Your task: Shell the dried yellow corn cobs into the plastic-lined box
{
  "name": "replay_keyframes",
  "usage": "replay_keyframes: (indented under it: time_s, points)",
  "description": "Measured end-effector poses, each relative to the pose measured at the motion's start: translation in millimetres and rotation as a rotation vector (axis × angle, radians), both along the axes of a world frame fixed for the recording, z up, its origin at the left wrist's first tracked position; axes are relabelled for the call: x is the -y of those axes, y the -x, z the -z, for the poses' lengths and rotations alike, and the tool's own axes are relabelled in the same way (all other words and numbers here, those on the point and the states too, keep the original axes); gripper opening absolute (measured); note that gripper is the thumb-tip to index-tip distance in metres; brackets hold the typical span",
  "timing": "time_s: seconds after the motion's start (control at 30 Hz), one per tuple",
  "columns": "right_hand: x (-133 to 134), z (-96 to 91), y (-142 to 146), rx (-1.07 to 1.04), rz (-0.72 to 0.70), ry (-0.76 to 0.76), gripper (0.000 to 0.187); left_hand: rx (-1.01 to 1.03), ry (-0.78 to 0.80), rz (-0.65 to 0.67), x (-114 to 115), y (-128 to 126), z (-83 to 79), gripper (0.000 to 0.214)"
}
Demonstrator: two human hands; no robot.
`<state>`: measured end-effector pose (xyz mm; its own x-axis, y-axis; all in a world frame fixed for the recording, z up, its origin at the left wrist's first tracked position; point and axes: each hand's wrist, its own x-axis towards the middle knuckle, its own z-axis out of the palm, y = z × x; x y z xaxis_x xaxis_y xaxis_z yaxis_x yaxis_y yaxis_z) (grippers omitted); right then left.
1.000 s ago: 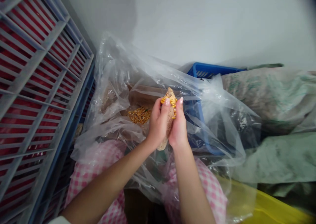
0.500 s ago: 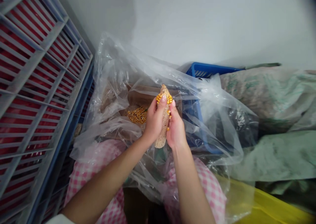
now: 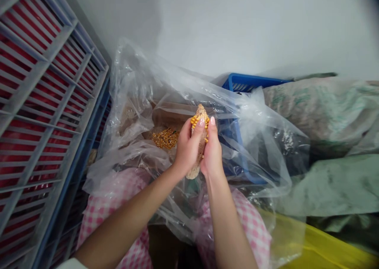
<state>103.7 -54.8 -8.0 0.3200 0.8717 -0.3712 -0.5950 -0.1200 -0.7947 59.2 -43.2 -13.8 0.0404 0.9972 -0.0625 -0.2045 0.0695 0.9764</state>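
Observation:
Between my two hands is a corn cob (image 3: 193, 172), tilted with its tip away from me. Yellow kernels remain near the tip, while the lower part is mostly bare. My left hand (image 3: 187, 146) grips it from the left, thumb pressed on the kernels. Wrapped round the other side is my right hand (image 3: 212, 152), its thumb beside the left one. Below and to the left, loose corn kernels (image 3: 166, 138) lie in a cardboard box (image 3: 171, 113) lined with a clear plastic bag (image 3: 133, 69). The palms hide part of the cob.
Slatted plastic crates (image 3: 56, 67) stand at the left. A blue basket (image 3: 254, 81) is right of the box, partly under the plastic. Woven sacks (image 3: 322, 111) lie further right, above a yellow container (image 3: 316, 241). A pale wall (image 3: 237, 28) rises behind.
Both hands and the cob have shifted slightly to the right. My thumbs have moved a little, and fewer kernels show along the cob's right side.

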Motion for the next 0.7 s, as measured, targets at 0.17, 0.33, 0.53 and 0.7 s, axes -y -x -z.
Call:
replay_keyframes:
  time_s: [0.17,0.33,0.53,0.7]
  points:
    - [0.3,4.5,2.6,0.034,0.015,-0.020,0.044,0.029,0.014,-0.026,-0.6,0.2,-0.1,0.033]
    - [1.1,6.1,4.8,0.053,-0.013,-0.068,0.042,0.059,0.036,-0.023,-3.5,2.0,-2.9,0.036]
    - [2.1,-3.7,3.5,0.009,-0.097,-0.087,0.045,0.118,0.062,0.007,-4.2,5.0,-6.7,0.035]
    - [-1.3,-3.1,1.3,0.085,-0.014,-0.059,0.049,-0.005,-0.022,0.033,-2.0,0.6,-0.6,0.035]
